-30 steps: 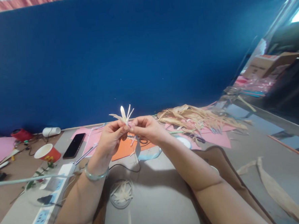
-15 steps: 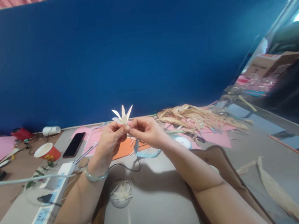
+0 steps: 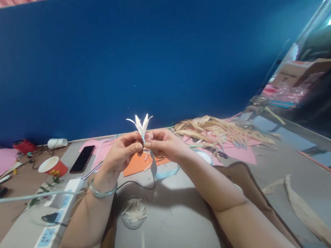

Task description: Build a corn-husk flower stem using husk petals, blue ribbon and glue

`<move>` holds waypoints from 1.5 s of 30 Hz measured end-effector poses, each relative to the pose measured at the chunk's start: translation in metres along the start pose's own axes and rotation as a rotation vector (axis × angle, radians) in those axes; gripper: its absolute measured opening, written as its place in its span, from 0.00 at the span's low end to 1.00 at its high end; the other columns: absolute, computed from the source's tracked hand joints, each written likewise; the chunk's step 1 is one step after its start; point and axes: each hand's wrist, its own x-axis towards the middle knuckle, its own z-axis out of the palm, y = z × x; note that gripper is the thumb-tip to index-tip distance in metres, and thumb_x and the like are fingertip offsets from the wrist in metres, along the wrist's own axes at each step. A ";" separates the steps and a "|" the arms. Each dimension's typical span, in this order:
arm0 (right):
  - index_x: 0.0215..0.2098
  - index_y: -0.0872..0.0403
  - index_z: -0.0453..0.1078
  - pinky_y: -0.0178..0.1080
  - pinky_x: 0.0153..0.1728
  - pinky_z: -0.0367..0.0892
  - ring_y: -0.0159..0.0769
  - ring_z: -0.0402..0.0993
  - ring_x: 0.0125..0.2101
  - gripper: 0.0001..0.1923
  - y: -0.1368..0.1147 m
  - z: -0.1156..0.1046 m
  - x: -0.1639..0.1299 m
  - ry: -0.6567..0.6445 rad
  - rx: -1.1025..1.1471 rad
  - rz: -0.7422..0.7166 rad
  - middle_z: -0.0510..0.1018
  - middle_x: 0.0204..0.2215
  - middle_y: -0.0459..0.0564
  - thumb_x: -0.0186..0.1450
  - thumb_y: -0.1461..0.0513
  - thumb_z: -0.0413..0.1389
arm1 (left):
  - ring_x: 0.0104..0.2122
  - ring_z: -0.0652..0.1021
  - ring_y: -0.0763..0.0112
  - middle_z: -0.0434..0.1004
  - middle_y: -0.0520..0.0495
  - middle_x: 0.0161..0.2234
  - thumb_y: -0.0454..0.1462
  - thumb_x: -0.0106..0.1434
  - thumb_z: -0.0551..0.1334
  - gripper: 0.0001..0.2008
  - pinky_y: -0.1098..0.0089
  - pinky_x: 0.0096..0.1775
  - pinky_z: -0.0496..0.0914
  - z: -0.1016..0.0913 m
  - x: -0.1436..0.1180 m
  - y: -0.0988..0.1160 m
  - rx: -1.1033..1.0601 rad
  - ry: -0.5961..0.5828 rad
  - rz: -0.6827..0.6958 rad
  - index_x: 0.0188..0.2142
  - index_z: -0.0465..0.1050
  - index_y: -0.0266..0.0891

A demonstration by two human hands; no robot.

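The left hand (image 3: pixel 122 153) and the right hand (image 3: pixel 162 143) meet just below the middle of the frame, fingertips touching, and both are pinched shut on the base of a small pale flower of husk strips (image 3: pixel 141 124), whose narrow petals fan upward against the blue wall (image 3: pixel 150 57). The left thumb and forefinger close on the stem from the left, the right fingers curl round it from the right, and a thin strip hangs down from between them. A pale green bangle (image 3: pixel 101 191) sits on the left wrist. Directly below the hands, on the grey table (image 3: pixel 174 220), lie an orange sheet (image 3: pixel 137 165) and a light blue ribbon (image 3: pixel 164 172); a dark cord curves across the table beneath them. Nearer the lower edge, a round clear dish (image 3: pixel 134 212) holds more pale strips. To the left of the hands lie a black phone (image 3: pixel 82 159), pink paper (image 3: pixel 100 150) and a red paper cup (image 3: pixel 53 166) on its side, with a white power strip (image 3: pixel 55 220) running toward the lower left corner. At the right of centre a heap of dried husks (image 3: pixel 219 130) rests on more pink paper, and one long husk (image 3: pixel 308 212) lies alone toward the lower right corner.
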 end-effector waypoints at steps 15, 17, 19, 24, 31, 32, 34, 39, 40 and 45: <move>0.29 0.56 0.69 0.29 0.15 0.51 0.21 0.57 0.16 0.16 0.005 0.001 0.001 0.101 -0.200 -0.078 0.67 0.19 0.39 0.57 0.54 0.67 | 0.24 0.71 0.77 0.73 0.52 0.21 0.41 0.46 0.77 0.15 0.75 0.30 0.67 0.002 0.004 -0.006 -0.010 0.149 0.076 0.21 0.75 0.36; 0.28 0.56 0.68 0.29 0.16 0.52 0.21 0.56 0.17 0.17 0.005 0.002 0.001 0.147 -0.247 -0.095 0.67 0.19 0.39 0.57 0.53 0.67 | 0.25 0.72 0.77 0.73 0.53 0.21 0.41 0.47 0.77 0.16 0.75 0.31 0.67 0.003 0.004 -0.006 0.003 0.166 0.089 0.21 0.74 0.36; 0.27 0.56 0.67 0.30 0.17 0.52 0.22 0.57 0.18 0.17 0.007 0.003 0.001 0.176 -0.277 -0.117 0.67 0.20 0.40 0.57 0.53 0.67 | 0.25 0.71 0.77 0.73 0.53 0.21 0.41 0.47 0.77 0.16 0.75 0.32 0.67 0.005 0.003 -0.007 0.017 0.176 0.094 0.21 0.74 0.35; 0.27 0.57 0.68 0.31 0.22 0.54 0.24 0.59 0.22 0.16 0.009 0.005 0.001 0.220 -0.331 -0.175 0.69 0.22 0.42 0.58 0.54 0.66 | 0.25 0.71 0.78 0.73 0.53 0.22 0.41 0.49 0.76 0.15 0.74 0.33 0.67 0.005 0.002 -0.008 0.023 0.197 0.093 0.22 0.74 0.36; 0.28 0.56 0.69 0.31 0.18 0.50 0.24 0.56 0.19 0.15 0.008 0.011 -0.001 0.238 -0.387 -0.180 0.66 0.19 0.41 0.61 0.53 0.63 | 0.23 0.69 0.79 0.71 0.54 0.20 0.42 0.44 0.78 0.17 0.75 0.30 0.65 0.007 0.003 -0.007 0.046 0.290 0.099 0.21 0.73 0.36; 0.28 0.56 0.69 0.31 0.18 0.50 0.24 0.56 0.19 0.15 0.009 0.011 -0.001 0.235 -0.382 -0.180 0.65 0.19 0.41 0.61 0.53 0.63 | 0.23 0.69 0.79 0.72 0.54 0.20 0.42 0.44 0.78 0.17 0.75 0.30 0.65 0.008 0.003 -0.007 0.043 0.302 0.105 0.21 0.73 0.36; 0.28 0.56 0.69 0.32 0.18 0.50 0.24 0.56 0.19 0.15 0.010 0.011 -0.002 0.233 -0.366 -0.194 0.65 0.19 0.41 0.61 0.53 0.63 | 0.24 0.71 0.78 0.73 0.54 0.21 0.40 0.44 0.78 0.16 0.74 0.31 0.67 0.010 0.002 -0.008 0.037 0.324 0.130 0.22 0.74 0.36; 0.27 0.56 0.69 0.31 0.18 0.48 0.22 0.53 0.18 0.15 0.005 0.010 -0.001 0.187 -0.275 -0.168 0.64 0.18 0.39 0.59 0.54 0.65 | 0.25 0.73 0.77 0.75 0.53 0.23 0.39 0.45 0.78 0.14 0.74 0.32 0.68 0.009 0.000 -0.010 0.044 0.290 0.178 0.24 0.76 0.37; 0.26 0.56 0.69 0.31 0.18 0.47 0.22 0.53 0.18 0.15 0.004 0.010 -0.002 0.167 -0.247 -0.147 0.63 0.18 0.39 0.58 0.54 0.65 | 0.25 0.72 0.77 0.75 0.52 0.23 0.40 0.45 0.77 0.14 0.74 0.32 0.68 0.007 -0.001 -0.009 0.037 0.252 0.166 0.25 0.76 0.37; 0.24 0.55 0.64 0.30 0.16 0.44 0.21 0.50 0.16 0.18 0.000 0.004 0.000 0.078 -0.115 -0.050 0.61 0.16 0.37 0.57 0.56 0.67 | 0.29 0.74 0.72 0.77 0.47 0.27 0.44 0.53 0.73 0.12 0.71 0.35 0.69 -0.002 0.001 -0.007 0.038 0.056 0.112 0.27 0.79 0.37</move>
